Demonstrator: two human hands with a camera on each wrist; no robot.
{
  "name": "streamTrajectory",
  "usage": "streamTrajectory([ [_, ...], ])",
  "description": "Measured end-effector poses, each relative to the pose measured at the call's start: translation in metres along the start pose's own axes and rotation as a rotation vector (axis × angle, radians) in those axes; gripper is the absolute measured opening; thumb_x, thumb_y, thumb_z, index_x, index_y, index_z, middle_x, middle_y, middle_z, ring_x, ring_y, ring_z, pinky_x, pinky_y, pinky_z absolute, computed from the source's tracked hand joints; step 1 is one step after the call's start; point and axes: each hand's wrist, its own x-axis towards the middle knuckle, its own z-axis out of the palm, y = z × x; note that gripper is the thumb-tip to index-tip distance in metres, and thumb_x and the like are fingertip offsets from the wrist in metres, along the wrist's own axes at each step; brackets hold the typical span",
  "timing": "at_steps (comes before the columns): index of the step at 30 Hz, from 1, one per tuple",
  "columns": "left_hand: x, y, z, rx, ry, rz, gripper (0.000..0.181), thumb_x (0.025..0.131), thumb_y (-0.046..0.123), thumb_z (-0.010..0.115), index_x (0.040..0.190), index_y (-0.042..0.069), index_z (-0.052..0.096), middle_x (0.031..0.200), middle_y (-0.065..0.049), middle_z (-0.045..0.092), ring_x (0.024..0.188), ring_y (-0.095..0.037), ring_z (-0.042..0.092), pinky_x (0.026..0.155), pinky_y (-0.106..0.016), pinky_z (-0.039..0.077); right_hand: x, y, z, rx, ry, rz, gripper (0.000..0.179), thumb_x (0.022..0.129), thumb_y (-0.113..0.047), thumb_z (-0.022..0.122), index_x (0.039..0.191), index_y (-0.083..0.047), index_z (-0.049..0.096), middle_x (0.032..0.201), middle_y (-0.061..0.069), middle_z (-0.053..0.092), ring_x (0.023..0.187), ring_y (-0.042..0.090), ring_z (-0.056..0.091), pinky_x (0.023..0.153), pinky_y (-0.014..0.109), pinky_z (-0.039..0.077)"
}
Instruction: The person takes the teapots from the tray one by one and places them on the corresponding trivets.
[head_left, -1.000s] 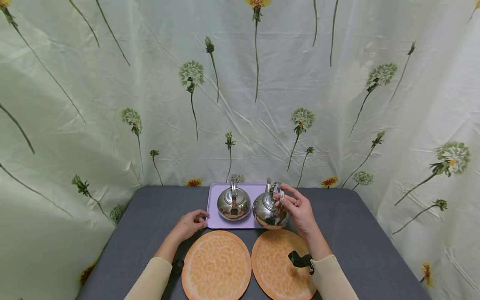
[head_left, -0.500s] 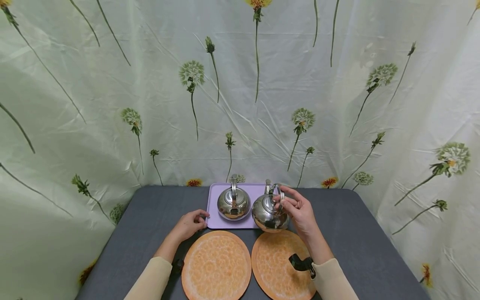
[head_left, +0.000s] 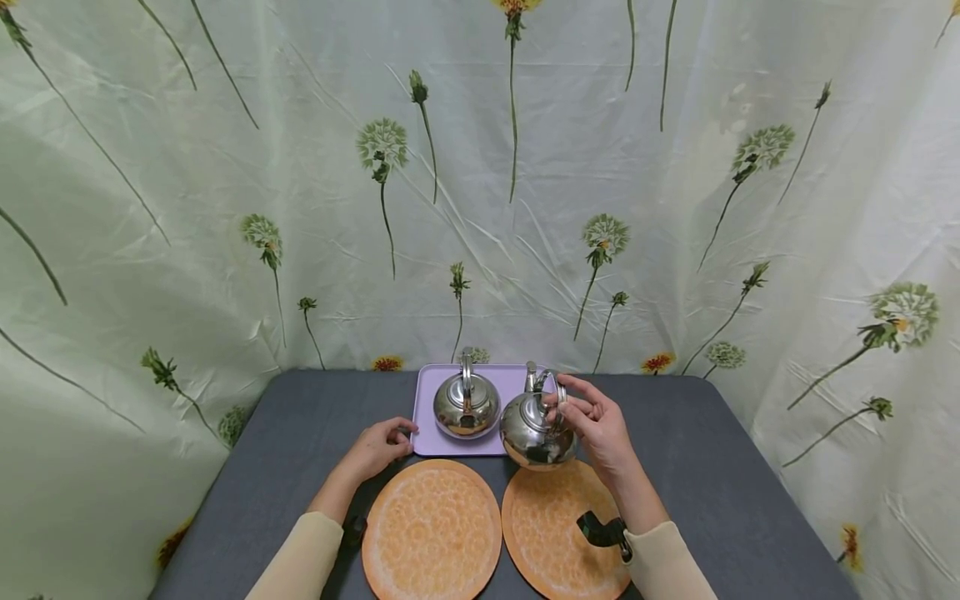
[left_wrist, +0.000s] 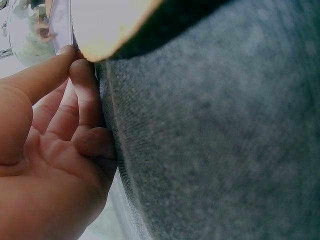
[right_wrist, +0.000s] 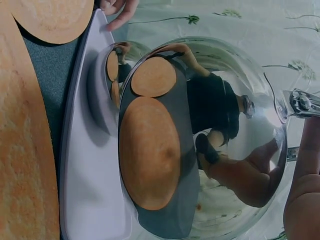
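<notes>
My right hand point(head_left: 603, 429) grips the handle of a shiny steel teapot point(head_left: 534, 433), which hangs over the front right part of a lilac tray point(head_left: 424, 421). In the right wrist view a gap shows between this teapot point(right_wrist: 150, 155) and the tray point(right_wrist: 95, 200). A second steel teapot point(head_left: 466, 407) stands upright on the tray's left half. My left hand point(head_left: 373, 452) pinches the tray's front left edge between thumb and index finger. The left wrist view shows the other fingers of that hand point(left_wrist: 55, 145) curled beside the dark cloth.
Two round orange-tan placemats with a bread-like print lie in front of the tray, a left one point(head_left: 432, 529) and a right one point(head_left: 555, 533). Dark grey cloth point(head_left: 720, 500) covers the table. A flower-print curtain point(head_left: 480, 208) hangs behind it.
The right teapot has moved a little toward me and slightly left, and now overlaps the far edge of the right placemat in the head view. My left hand and the tray have stayed put.
</notes>
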Motion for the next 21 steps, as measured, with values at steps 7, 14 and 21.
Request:
streamTrajectory([
  [7, 0.0, 0.001, 0.0, 0.005, 0.001, -0.005, 0.025, 0.098, 0.008, 0.072, 0.123, 0.011, 0.072, 0.085, 0.0, 0.07, 0.075, -0.014, 0.06, 0.072, -0.031, 0.047, -0.005, -0.001, 0.003, 0.032, -0.019, 0.0, 0.039, 0.107, -0.006, 0.06, 0.146, -0.008, 0.055, 0.107, -0.009, 0.082, 0.088, 0.004, 0.076, 0.094, 0.022, 0.056],
  [14, 0.0, 0.001, 0.0, 0.013, 0.006, -0.005, 0.025, 0.098, 0.008, 0.072, 0.123, 0.01, 0.072, 0.085, 0.0, 0.07, 0.074, -0.013, 0.06, 0.072, -0.031, 0.047, -0.009, 0.001, 0.007, 0.029, -0.029, -0.009, 0.039, 0.107, -0.006, 0.059, 0.146, -0.006, 0.055, 0.108, -0.009, 0.082, 0.087, 0.004, 0.076, 0.095, 0.023, 0.056],
  [21, 0.0, 0.001, 0.0, 0.009, 0.002, -0.002, 0.025, 0.098, 0.008, 0.072, 0.123, 0.01, 0.072, 0.085, 0.0, 0.07, 0.074, -0.013, 0.06, 0.072, -0.031, 0.047, -0.014, -0.001, 0.012, 0.056, -0.058, -0.026, 0.036, 0.107, -0.003, 0.058, 0.142, -0.013, 0.058, 0.108, -0.008, 0.082, 0.088, 0.004, 0.077, 0.096, 0.023, 0.056],
])
